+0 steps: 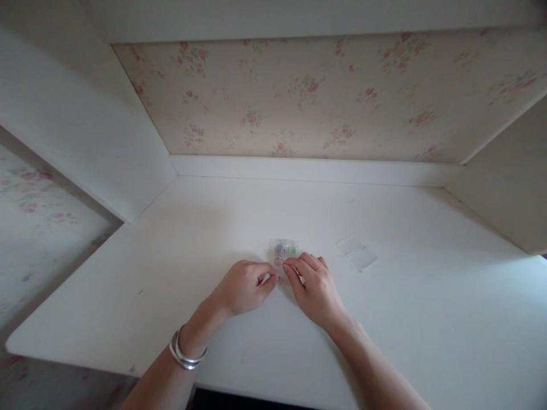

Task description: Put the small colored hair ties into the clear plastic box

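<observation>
Both forearms are showing bare, without sleeves. The left hand [243, 286] is wearing silver bangles [184, 356] at the wrist, well behind the fingers.

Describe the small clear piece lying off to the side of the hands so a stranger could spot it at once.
Start at the white desk under the floral wallpaper. Both hands meet near its middle, fingertips at a small clear container with green and pinkish bits inside. Off beyond the right hand lies the clear flat piece: alone, untouched, see-through and with nothing inside.
</observation>
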A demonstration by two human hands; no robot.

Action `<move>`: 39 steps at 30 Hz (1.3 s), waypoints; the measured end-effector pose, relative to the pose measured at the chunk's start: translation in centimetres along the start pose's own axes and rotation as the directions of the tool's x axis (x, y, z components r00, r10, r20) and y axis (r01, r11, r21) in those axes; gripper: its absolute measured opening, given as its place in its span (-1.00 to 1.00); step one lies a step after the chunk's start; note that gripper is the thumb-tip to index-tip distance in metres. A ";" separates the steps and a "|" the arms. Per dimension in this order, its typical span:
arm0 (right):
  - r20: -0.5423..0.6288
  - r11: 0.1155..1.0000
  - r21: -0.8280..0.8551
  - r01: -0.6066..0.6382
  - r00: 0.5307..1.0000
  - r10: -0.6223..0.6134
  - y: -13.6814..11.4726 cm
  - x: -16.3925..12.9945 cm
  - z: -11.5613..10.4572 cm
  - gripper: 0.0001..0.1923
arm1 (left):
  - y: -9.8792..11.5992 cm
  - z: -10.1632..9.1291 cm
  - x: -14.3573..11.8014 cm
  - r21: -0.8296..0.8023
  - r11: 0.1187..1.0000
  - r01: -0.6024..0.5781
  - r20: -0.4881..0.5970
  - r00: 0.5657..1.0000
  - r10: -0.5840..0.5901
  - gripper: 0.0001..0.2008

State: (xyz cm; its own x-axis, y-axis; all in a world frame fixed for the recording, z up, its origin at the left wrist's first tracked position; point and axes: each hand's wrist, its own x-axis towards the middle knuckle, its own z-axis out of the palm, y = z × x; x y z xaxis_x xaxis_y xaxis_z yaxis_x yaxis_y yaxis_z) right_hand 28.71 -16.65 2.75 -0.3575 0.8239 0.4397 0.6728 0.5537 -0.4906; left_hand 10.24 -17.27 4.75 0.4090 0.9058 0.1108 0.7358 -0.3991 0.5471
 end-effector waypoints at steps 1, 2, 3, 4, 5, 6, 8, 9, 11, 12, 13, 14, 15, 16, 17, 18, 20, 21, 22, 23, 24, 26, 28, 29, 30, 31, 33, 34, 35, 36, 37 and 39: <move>-0.015 1.000 -0.008 -0.013 1.000 0.013 0.0 0.0 0.2 -0.78 | 0.0 0.0 0.0 0.025 1.000 -0.017 0.008 1.000 0.017 -0.77; -0.023 1.000 -0.021 -0.021 1.000 0.020 0.0 0.0 0.5 -0.78 | 0.0 0.0 -0.1 0.048 0.998 -0.034 0.014 0.999 0.034 -0.79; -0.022 0.999 -0.035 -0.023 1.000 0.022 0.0 0.1 0.7 -0.78 | -0.1 0.0 -0.1 0.067 0.996 -0.052 0.021 0.998 0.051 -0.80; -0.016 0.999 -0.049 -0.023 1.000 0.022 0.1 0.1 0.8 -0.78 | -0.1 0.1 -0.1 0.082 0.994 -0.072 0.030 0.997 0.070 -0.81; -0.012 0.998 -0.060 -0.023 1.000 0.022 0.1 0.1 0.9 -0.78 | -0.2 0.1 -0.2 0.094 0.991 -0.095 0.041 0.995 0.092 -0.81; -0.010 0.997 -0.065 -0.027 1.000 0.027 0.2 0.1 0.9 -0.78 | -0.4 0.2 -0.2 0.104 0.987 -0.122 0.052 0.992 0.117 -0.80; -0.030 0.997 -0.050 -0.056 0.998 0.055 0.3 0.2 0.7 -0.77 | -0.7 0.4 -0.3 0.124 0.975 -0.182 0.072 0.982 0.174 -0.78; -0.051 0.996 -0.031 -0.081 0.996 0.079 0.4 0.3 0.6 -0.77 | -0.9 0.5 -0.3 0.136 0.969 -0.208 0.079 0.977 0.199 -0.77; -0.098 0.990 0.017 -0.140 0.985 0.141 0.7 0.4 0.4 -0.77 | -1.2 0.8 -0.4 0.160 0.956 -0.244 0.090 0.969 0.232 -0.76; -0.114 0.986 0.040 -0.164 0.979 0.168 0.8 0.4 0.3 -0.77 | -1.3 0.8 -0.4 0.176 0.952 -0.252 0.094 0.966 0.239 -0.75; -0.123 0.982 0.059 -0.181 0.975 0.187 0.9 0.5 0.3 -0.77 | -1.3 0.9 -0.4 0.194 0.947 -0.255 0.100 0.966 0.240 -0.74; -0.125 0.979 0.072 -0.191 0.972 0.198 0.9 0.5 0.3 -0.77 | -1.3 0.9 -0.4 0.214 0.943 -0.254 0.106 0.966 0.236 -0.73; -0.124 0.978 0.078 -0.194 0.971 0.203 0.9 0.5 0.3 -0.77 | -1.2 1.0 -0.4 0.232 0.940 -0.252 0.111 0.966 0.232 -0.73; -0.122 0.978 0.079 -0.193 0.972 0.202 0.9 0.5 0.3 -0.77 | -1.1 1.0 -0.4 0.247 0.936 -0.251 0.116 0.967 0.228 -0.73; -0.120 0.979 0.076 -0.190 0.973 0.198 0.9 0.5 0.4 -0.77 | -1.0 1.0 -0.4 0.254 0.934 -0.253 0.118 0.966 0.230 -0.73; -0.120 0.980 0.070 -0.188 0.973 0.196 0.9 0.4 0.4 -0.77 | -1.0 1.0 -0.4 0.253 0.932 -0.258 0.116 0.965 0.236 -0.74; -0.128 0.980 0.063 -0.190 0.972 0.197 0.9 0.4 0.5 -0.76 | -0.9 1.2 -0.4 0.228 0.935 -0.271 0.095 0.962 0.256 -0.76; -0.134 0.979 0.063 -0.194 0.970 0.201 1.0 0.4 0.5 -0.76 | -1.0 1.3 -0.4 0.206 0.941 -0.270 0.070 0.963 0.261 -0.76; -0.140 0.978 0.065 -0.199 0.968 0.206 1.0 0.4 0.5 -0.76 | -1.1 1.4 -0.3 0.182 0.949 -0.258 0.034 0.966 0.256 -0.77; -0.146 0.976 0.069 -0.205 0.966 0.213 1.1 0.4 0.5 -0.76 | -1.2 1.5 -0.3 0.156 0.959 -0.236 -0.010 0.971 0.241 -0.77; -0.149 0.975 0.073 -0.211 0.964 0.220 1.1 0.4 0.4 -0.76 | -1.4 1.6 -0.2 0.132 0.970 -0.206 -0.059 0.975 0.215 -0.77; -0.147 0.972 0.077 -0.220 0.962 0.230 1.2 0.4 0.4 -0.76 | -1.6 1.8 0.0 0.094 0.986 -0.138 -0.144 0.978 0.151 -0.76; -0.136 0.975 0.069 -0.213 0.966 0.221 1.1 0.3 0.5 -0.76 | -1.7 1.9 0.3 0.070 0.994 -0.087 -0.186 0.978 0.098 -0.77; -0.131 0.977 0.059 -0.203 0.969 0.209 1.1 0.3 0.5 -0.77 | -1.7 2.0 0.4 0.060 0.996 -0.071 -0.197 0.977 0.082 -0.77; -0.128 0.981 0.046 -0.188 0.973 0.192 1.0 0.2 0.6 -0.77 | -1.7 2.1 0.5 0.048 0.997 -0.063 -0.205 0.976 0.071 -0.78; -0.125 0.985 0.030 -0.170 0.977 0.172 0.9 0.1 0.6 -0.77 | -1.7 2.1 0.7 0.036 0.998 -0.058 -0.215 0.975 0.064 -0.78; -0.108 0.992 -0.003 -0.126 0.986 0.125 0.6 0.0 0.5 -0.77 | -1.6 2.2 0.9 0.015 0.998 -0.055 -0.232 0.971 0.057 -0.79; -0.090 0.995 -0.019 -0.101 0.991 0.099 0.5 -0.1 0.4 -0.76 | -1.6 2.2 1.0 0.007 0.998 -0.056 -0.229 0.972 0.056 -0.80; -0.066 0.997 -0.033 -0.070 0.996 0.068 0.3 -0.2 0.4 -0.75 | -1.6 2.2 1.1 -0.001 0.998 -0.056 -0.221 0.974 0.055 -0.80; -0.035 0.998 -0.046 -0.035 0.999 0.033 0.1 -0.3 0.3 -0.74 | -1.6 2.2 1.1 -0.008 0.998 -0.058 -0.208 0.977 0.055 -0.79; 0.000 0.998 -0.061 0.005 1.000 -0.005 0.0 -0.3 0.2 -0.74 | -1.6 2.2 1.2 -0.018 0.998 -0.062 -0.195 0.979 0.058 -0.79; 0.071 0.992 -0.093 0.087 0.994 -0.080 -0.3 -0.4 0.2 -0.74 | -1.7 2.0 1.2 -0.050 0.996 -0.073 -0.186 0.981 0.062 -0.77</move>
State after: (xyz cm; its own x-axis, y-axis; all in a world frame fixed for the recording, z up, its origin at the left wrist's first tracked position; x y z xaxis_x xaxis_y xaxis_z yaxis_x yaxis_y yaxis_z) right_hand 28.50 -17.11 2.58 -0.4553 0.7831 0.4235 0.6964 0.6097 -0.3787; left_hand 10.58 -15.82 2.30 0.3465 0.8899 0.2967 0.6764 -0.4561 0.5783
